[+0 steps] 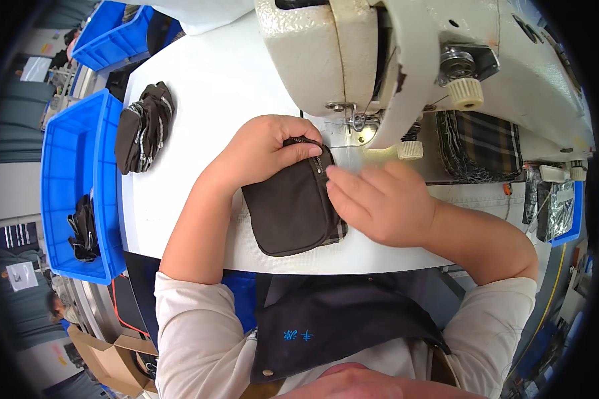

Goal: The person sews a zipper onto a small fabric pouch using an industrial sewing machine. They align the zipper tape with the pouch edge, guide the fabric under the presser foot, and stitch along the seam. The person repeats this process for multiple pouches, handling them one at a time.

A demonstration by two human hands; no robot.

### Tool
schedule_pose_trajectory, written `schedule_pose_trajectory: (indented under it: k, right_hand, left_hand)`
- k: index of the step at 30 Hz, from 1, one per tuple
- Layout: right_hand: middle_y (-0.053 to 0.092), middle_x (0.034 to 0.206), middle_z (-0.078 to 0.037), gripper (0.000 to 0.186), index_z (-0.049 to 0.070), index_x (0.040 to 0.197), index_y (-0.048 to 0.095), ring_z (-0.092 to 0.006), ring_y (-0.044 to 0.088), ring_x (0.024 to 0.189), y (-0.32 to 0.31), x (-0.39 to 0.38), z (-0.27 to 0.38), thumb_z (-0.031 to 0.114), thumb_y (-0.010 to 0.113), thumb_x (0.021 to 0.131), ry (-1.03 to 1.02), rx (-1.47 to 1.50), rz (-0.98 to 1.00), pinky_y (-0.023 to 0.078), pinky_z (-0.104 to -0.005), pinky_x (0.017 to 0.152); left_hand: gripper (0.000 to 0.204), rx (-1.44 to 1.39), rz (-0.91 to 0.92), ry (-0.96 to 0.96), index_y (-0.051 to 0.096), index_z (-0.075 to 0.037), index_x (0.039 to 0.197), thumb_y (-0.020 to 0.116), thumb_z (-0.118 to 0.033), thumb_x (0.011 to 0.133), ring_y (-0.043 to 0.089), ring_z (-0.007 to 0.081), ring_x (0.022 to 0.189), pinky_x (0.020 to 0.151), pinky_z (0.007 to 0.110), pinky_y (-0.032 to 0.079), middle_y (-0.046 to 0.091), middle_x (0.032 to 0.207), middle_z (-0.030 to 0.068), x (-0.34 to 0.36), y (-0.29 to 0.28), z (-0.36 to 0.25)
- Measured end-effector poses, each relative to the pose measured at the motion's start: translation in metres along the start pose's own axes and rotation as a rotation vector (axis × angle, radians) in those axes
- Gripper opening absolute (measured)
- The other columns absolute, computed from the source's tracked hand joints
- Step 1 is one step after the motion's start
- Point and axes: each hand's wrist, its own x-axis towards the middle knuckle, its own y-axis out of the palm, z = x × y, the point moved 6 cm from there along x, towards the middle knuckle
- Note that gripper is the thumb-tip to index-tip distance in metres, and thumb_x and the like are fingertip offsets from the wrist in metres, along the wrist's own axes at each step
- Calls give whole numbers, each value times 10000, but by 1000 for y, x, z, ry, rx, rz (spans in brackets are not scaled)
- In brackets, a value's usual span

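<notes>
A dark brown fabric pouch (283, 213) with a zipper along its upper right edge and a plaid patch at the lower right lies on the white sewing table (213, 80). My left hand (276, 143) grips its top at the zipper, thumb pressed on the fabric. My right hand (373, 199), slightly blurred, has its curled fingertips closed at the right edge by the zipper. Just above both hands are the presser foot and needle area of a cream sewing machine (313, 53).
Stacked dark pouches (143, 126) sit at the left, beside a blue bin (70, 153) holding dark pieces. Another blue bin (113, 46) is behind. Plaid fabric pieces (479, 146) lie under the machine's arm, with wrapped items (552, 213) farther right. An open cardboard box (106, 359) is low at left.
</notes>
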Motion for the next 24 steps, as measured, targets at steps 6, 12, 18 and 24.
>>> schedule_pose_trajectory:
  k: [6,12,18,24]
  right_hand:
    - [760,1051,-179,185,34,907,744,-136,564,626,5,-8,23,171,682,800,-118,32,192,386,-286,522]
    - [769,1031,-215,197,20,878,758,-149,592,641,7,-11,26,187,687,799,-124,43,258,412,-287,544]
    - [772,1009,-206,212,8,878,762,-155,603,663,6,-12,26,187,687,794,-99,35,218,426,-291,550]
    - [772,980,-208,244,-16,893,762,-160,610,674,1,-10,25,192,688,789,-75,19,242,432,-291,550]
  left_hand:
    - [191,133,-17,31,754,-65,1005,783,-213,887,704,298,862,787,363,540,749,916,111,2,6,-13]
    - [145,56,-34,-11,756,-76,998,719,-177,901,700,322,848,763,380,544,746,917,117,-2,3,-9]
    - [125,191,-72,-102,739,-37,977,744,-133,898,721,277,851,777,371,551,745,897,109,1,11,-14]
    - [127,254,-123,-91,745,-58,963,764,-145,872,720,281,827,751,376,553,747,885,95,2,11,-15]
